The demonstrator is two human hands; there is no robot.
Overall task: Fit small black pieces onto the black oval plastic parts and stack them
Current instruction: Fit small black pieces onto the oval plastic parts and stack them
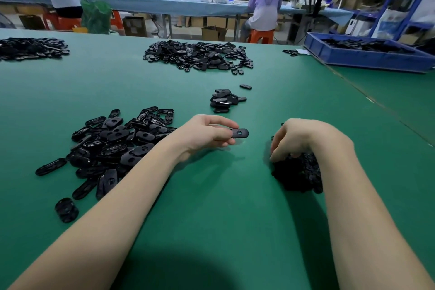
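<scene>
left hand (pixel 207 134) pinches one oval part (pixel 239 133) above the green bench (pixel 223 195). right hand (pixel 299 139), fingers curled, digs into the small-piece heap (pixel 299 174). small finished stack (pixel 221 101) beyond; big unfitted pile (pixel 113 146) left: early going, i judge.

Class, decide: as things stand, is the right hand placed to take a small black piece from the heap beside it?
Probably yes. The right hand hangs curled over the heap of small pieces, fingertips at its top edge, nothing between.
</scene>
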